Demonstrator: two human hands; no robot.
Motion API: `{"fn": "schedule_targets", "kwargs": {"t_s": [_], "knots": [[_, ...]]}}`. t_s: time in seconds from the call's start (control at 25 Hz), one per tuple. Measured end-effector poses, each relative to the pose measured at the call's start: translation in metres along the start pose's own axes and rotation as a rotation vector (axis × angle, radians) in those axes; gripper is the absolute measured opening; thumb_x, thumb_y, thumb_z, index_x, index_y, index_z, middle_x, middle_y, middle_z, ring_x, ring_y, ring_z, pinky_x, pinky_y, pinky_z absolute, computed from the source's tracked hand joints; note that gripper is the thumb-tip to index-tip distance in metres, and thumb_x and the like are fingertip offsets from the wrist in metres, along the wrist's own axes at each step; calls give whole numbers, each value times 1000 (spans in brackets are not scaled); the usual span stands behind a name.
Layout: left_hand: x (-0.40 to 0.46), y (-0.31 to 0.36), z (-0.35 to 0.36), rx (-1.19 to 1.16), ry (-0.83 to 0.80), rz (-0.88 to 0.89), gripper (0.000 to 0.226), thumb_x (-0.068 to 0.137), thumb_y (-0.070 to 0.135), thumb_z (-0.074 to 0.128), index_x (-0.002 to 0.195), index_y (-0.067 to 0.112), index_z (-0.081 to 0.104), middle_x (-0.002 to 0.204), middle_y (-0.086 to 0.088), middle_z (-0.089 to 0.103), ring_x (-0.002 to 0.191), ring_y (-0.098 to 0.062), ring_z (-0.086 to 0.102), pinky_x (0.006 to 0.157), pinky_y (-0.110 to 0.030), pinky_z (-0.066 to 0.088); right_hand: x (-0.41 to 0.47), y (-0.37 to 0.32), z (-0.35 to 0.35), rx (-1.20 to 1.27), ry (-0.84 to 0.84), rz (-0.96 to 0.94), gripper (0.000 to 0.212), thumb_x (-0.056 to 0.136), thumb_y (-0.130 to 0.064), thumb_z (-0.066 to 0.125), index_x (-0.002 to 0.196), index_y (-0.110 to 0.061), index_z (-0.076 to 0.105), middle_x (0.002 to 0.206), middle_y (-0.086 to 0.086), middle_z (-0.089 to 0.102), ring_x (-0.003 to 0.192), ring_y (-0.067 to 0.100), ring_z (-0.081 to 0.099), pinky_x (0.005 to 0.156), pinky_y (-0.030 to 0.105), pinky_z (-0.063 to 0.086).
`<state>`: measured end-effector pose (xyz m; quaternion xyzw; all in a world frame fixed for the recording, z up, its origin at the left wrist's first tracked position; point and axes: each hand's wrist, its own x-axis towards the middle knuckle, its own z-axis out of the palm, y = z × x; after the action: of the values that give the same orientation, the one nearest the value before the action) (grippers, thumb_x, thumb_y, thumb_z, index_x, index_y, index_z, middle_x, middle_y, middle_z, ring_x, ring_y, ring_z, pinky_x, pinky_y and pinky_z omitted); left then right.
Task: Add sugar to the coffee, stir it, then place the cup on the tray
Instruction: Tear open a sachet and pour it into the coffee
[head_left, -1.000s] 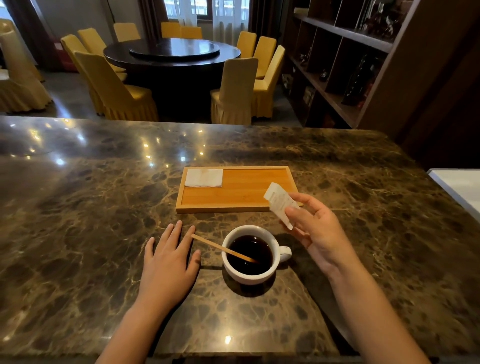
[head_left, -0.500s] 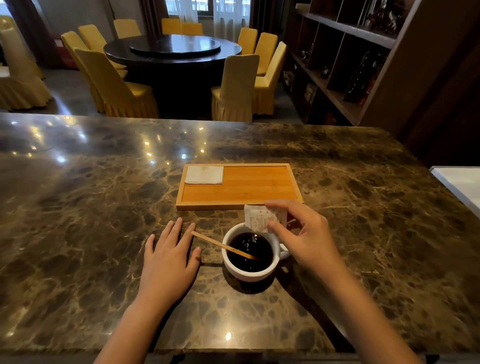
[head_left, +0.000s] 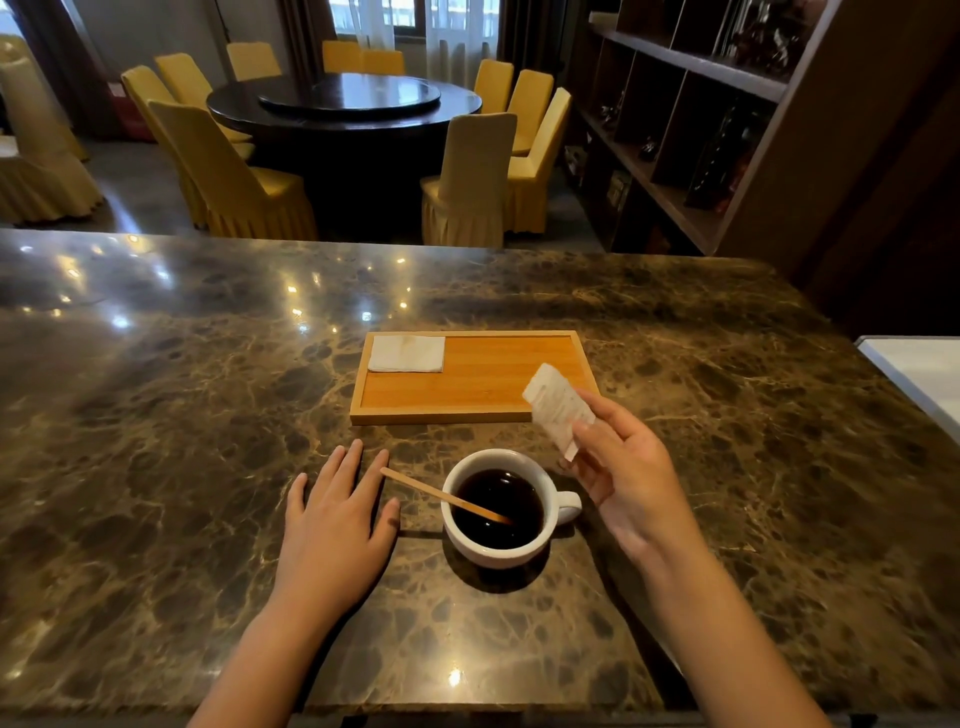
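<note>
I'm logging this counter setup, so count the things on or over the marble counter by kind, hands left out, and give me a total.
Wooden tray: 1
Folded napkin: 1
White cup of coffee: 1
Wooden stir stick: 1
Sugar packet, held by the right hand: 1
Total: 5

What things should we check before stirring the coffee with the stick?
1. Stir stick in reach: ok. It leans in the cup, one end in the coffee, the other sticking out toward the left hand.
2. A hand free to stir: ok. The left hand lies flat on the counter, holding nothing.
3. Right hand free: not ok. It holds the sugar packet up beside the cup.
4. Sugar in the coffee: cannot tell.
5. Cup steady and upright: ok. It stands on the counter, handle toward the right hand.
6. Room on the tray: ok. Only a napkin lies in its far left corner.
</note>
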<state>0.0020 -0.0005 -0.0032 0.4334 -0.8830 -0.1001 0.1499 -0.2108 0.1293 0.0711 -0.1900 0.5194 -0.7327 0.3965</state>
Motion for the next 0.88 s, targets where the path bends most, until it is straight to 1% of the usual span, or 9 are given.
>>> {"fn": "schedule_targets", "kwargs": {"t_s": [0.04, 0.12, 0.2, 0.4, 0.52, 0.64, 0.72, 0.8, 0.88], "knots": [[0, 0, -1, 0, 2, -1, 52, 91, 44, 29, 140, 28, 20, 151, -4, 13, 138, -17, 4, 111, -48, 2, 3, 0, -2, 181, -4, 104, 27, 77, -1, 66, 101, -14, 65, 93, 7, 71, 71, 10, 72, 55, 18, 55], [1, 1, -1, 2, -2, -5, 53, 90, 45, 27, 140, 28, 20, 151, -4, 13, 138, -17, 4, 111, -48, 2, 10, 4, -8, 492, -44, 226, 57, 44, -3, 89, 97, -7, 67, 86, 12, 74, 69, 15, 73, 51, 20, 56], [0, 1, -1, 2, -4, -5, 55, 88, 47, 24, 140, 28, 20, 151, -4, 13, 138, -16, 4, 111, -47, 2, 17, 7, -11, 638, -62, 264, 76, 22, -3, 95, 94, -3, 70, 83, 14, 75, 71, 18, 73, 52, 22, 58], [0, 0, -1, 3, -16, -15, 52, 92, 44, 30, 140, 29, 16, 152, -3, 10, 137, -15, 1, 112, -47, 1, 33, 9, -16, 714, -13, 201, 70, 21, 0, 94, 88, -2, 74, 92, 16, 75, 81, 22, 74, 56, 25, 59], [1, 0, -1, 1, -2, -14, 62, 83, 54, 16, 140, 29, 20, 151, -3, 13, 136, -13, 2, 110, -46, 1, 42, 5, -18, 679, 48, 137, 57, 42, -1, 89, 96, -4, 69, 93, 14, 76, 85, 22, 73, 59, 25, 59], [1, 0, 0, 8, 12, -17, 69, 77, 56, 9, 139, 29, 22, 150, -3, 16, 133, -9, 0, 109, -45, 1, 57, 1, -20, 472, 191, -24, 9, 78, -4, 65, 85, -10, 61, 89, 9, 75, 84, 18, 72, 66, 24, 59], [1, 0, -1, 13, 7, -22, 69, 77, 56, 8, 139, 30, 21, 151, -2, 15, 132, -8, -2, 109, -44, 0, 71, 1, -21, 168, 317, -175, 12, 85, -6, 61, 76, -13, 57, 88, 8, 70, 83, 18, 69, 72, 27, 58], [1, 0, -1, 20, -2, -32, 69, 76, 57, 7, 139, 31, 20, 151, -1, 14, 131, -7, -4, 109, -43, -2, 88, 2, -24, -265, 446, -381, 14, 83, -8, 64, 72, -13, 56, 78, 4, 63, 74, 15, 62, 70, 30, 52], [1, 1, -2, 23, -12, -42, 69, 76, 58, 7, 139, 31, 18, 150, 1, 12, 131, -7, -4, 109, -43, -2, 104, 7, -26, -673, 472, -604, 15, 82, -7, 64, 70, -9, 55, 70, 2, 56, 65, 12, 52, 64, 25, 44]]}}
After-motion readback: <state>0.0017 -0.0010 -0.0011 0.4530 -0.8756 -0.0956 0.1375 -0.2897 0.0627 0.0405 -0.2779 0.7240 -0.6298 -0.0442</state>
